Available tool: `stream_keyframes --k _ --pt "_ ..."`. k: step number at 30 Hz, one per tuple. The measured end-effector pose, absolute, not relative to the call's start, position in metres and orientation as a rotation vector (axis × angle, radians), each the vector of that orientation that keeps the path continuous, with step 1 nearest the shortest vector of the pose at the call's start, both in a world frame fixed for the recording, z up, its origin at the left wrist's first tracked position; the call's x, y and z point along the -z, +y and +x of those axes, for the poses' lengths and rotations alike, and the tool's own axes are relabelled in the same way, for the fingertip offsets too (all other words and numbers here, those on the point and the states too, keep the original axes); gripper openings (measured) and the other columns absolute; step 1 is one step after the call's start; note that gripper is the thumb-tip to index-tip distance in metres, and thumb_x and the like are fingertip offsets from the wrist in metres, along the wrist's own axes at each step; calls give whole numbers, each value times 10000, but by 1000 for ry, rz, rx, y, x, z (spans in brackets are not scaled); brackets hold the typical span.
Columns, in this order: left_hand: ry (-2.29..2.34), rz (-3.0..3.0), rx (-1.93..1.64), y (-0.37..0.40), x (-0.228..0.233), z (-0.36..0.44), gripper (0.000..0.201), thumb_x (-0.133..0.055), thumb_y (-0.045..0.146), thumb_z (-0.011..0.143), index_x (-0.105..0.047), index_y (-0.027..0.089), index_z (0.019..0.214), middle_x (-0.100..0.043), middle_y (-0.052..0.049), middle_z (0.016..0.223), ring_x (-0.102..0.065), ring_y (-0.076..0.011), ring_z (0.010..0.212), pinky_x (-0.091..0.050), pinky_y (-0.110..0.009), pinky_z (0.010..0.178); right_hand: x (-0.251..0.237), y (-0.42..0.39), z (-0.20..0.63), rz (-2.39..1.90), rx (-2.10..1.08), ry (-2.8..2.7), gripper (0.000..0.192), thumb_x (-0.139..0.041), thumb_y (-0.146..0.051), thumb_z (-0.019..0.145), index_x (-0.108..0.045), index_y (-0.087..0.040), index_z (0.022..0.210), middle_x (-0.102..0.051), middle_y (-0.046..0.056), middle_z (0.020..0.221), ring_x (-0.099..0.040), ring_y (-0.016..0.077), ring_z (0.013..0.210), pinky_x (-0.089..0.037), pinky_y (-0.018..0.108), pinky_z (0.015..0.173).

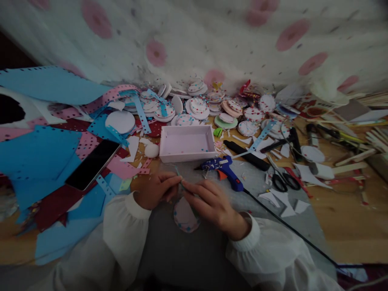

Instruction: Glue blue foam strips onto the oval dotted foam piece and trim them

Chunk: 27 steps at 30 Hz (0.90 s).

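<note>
- The table [342, 226] fills the view; its bare wooden top shows mostly at the lower right, and that is the widest open room. A grey mat [182, 250] covers the middle in front of the person.
- A white cloth with pink dots [212, 36] closes off the far edge of the table.
- Blue and pink paper sheets [36, 153] crowd the left side, overlapping, with punched holes along their edges. A black phone [93, 164] lies on them, tilted, screen dark.
- A pink open box [187, 142] sits just beyond the hands, its long axis running left to right.
- A row of decorated round discs [198, 106] lines the far edge behind the box.
- A blue glue gun [223, 169] lies right of the hands, nozzle pointing left, its black cord trailing off toward the lower right.
- Black-handled scissors [285, 180] lie further right among white paper scraps; wooden sticks [354, 157] lie beyond them.
- A pink round piece [185, 216] rests on the mat under the hands, partly covered by the right hand.
- The left hand [156, 189] and right hand [209, 202] meet fingertip to fingertip, both pinched on a thin blue strip [178, 174] whose long axis runs up and away from the person.
- No readable writing shows anywhere.
</note>
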<state>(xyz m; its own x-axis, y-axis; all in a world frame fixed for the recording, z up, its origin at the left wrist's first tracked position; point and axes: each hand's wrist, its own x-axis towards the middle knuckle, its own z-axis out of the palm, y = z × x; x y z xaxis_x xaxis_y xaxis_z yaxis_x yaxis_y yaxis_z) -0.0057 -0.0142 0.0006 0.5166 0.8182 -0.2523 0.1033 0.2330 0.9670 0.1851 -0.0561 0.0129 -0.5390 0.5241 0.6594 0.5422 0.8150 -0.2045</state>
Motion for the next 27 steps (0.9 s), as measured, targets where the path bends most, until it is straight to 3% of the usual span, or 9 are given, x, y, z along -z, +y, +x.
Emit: stream_keyframes --k 5,9,12,15,20,23,27 --pt "1041 1389 -746 -9 -5 -7 361 -428 308 900 -522 170 579 -342 65 369 -287 -75 340 -243 -200 381 -16 -51 195 -920 -137 -2204 241 -457 -58 843 -562 -167 1031 -655 100 1023 -575 195 916 -502 343 770" --pt "902 1764 -926 -4 -4 -18 296 -422 240 915 -553 173 659 -457 27 496 -382 -92 408 -315 -215 432 -17 -48 218 -1616 86 -1833 69 -532 -232 829 -491 -193 870 -549 54 779 -519 214 745 -453 351 664" --pt "715 1934 -1078 -3 4 -25 197 -464 208 913 -532 179 730 -512 12 604 -450 -101 491 -361 -221 487 -8 -43 236 -1955 203 -1817 320 -580 -458 776 -480 -173 885 -537 90 804 -520 268 780 -439 404 704" --pt "612 1989 -1089 -1 12 -27 147 -489 202 915 -522 182 773 -515 13 624 -460 -103 525 -364 -219 509 4 -38 245 -2151 79 -1937 329 -568 -474 755 -494 -164 836 -552 112 784 -541 281 775 -425 391 697" --pt "647 1745 -820 2 12 -27 310 -459 313 929 -506 172 656 -527 -4 571 -448 -102 468 -355 -219 461 4 -34 244 -2243 -258 -1843 263 -554 -396 726 -499 -175 857 -576 73 720 -555 231 659 -378 317 579" --pt "742 1617 -744 0 7 -23 389 -382 281 939 -494 173 583 -430 15 451 -355 -88 360 -260 -210 365 -7 -35 238 -2136 -411 -1628 343 -589 -409 683 -479 -192 925 -559 15 681 -521 178 567 -351 276 512" --pt "911 1282 -553 -4 0 -19 385 -457 334 867 -528 185 519 -291 48 348 -214 -76 295 -124 -233 333 -17 -38 228 -1791 -513 -1527 366 -627 -371 665 -426 -216 929 -487 -46 675 -438 112 506 -351 238 463"
